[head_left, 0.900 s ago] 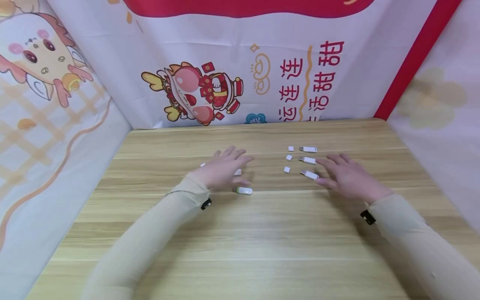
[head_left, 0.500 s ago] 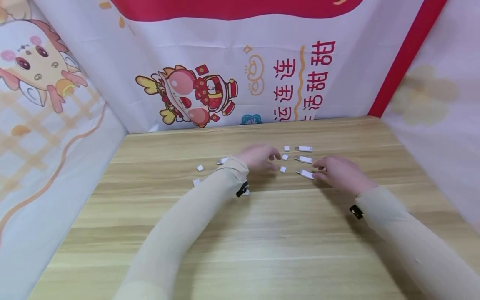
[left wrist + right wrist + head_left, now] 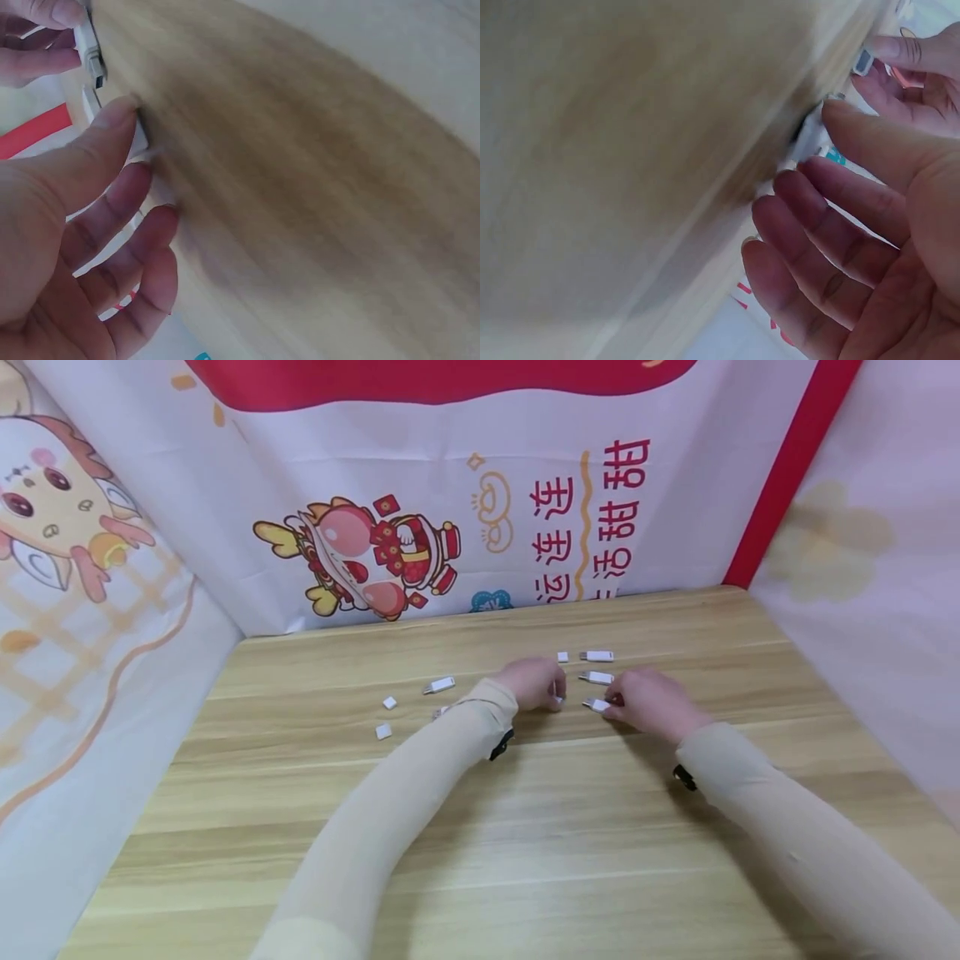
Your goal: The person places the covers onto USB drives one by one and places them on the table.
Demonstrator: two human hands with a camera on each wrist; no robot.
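Left forearm, in a pale sleeve [image 3: 408, 802], reaches from the near edge toward the far right, crossing above the table [image 3: 540, 877]; left hand [image 3: 531, 683] low over the surface, right of centre, wrist above the fingertips. Right forearm comes in from the near right corner, angled toward the far left; right hand [image 3: 651, 697] also low, facing the left one with a narrow gap between

Left fingers: thumb and forefinger pinch a small white cap [image 3: 864, 63]; remaining fingers loosely bent and slightly apart in the left wrist view. Right fingers: thumb and forefinger pinch the body of the nearest USB stick [image 3: 597, 704] of the right-hand group, metal plug toward the cap; other fingers curved, small gaps between. Cap and plug are apart. Whether the stick touches the wood: cannot tell

Beyond the pinched stick, between it and the far edge: middle USB stick [image 3: 597, 677], then far USB stick [image 3: 597, 656], plugs pointing left, with a loose cap [image 3: 562, 657] just left of the latter. Left of the left hand: another USB stick [image 3: 439, 685], one more partly hidden by the sleeve, and two caps [image 3: 389, 702] farther left
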